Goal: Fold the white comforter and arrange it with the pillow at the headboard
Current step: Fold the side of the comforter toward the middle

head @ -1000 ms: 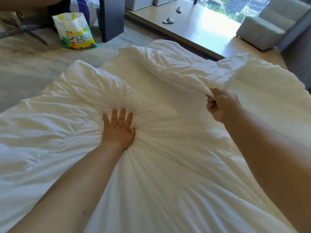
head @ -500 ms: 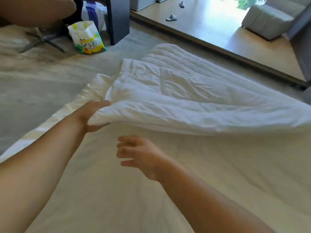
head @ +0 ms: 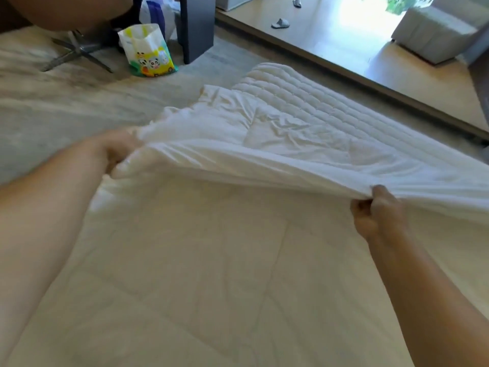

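Comforter [head: 277, 144] spread over bed [head: 198, 274], near edge lifted off the surface as a taut fold. Left hand [head: 116, 152] gripping the fold's left end, fingers curled round the fabric, blurred. Right hand [head: 375, 210] pinching the same edge further right, thumb on top, fingers curled under. Far part of comforter lying crumpled, quilted end at bed's far side. On floor beyond: yellow cartoon bag [head: 148, 51], chair base [head: 76, 53], dark table leg [head: 198, 27], slipper [head: 280, 23], grey sofa [head: 434, 35] top right.
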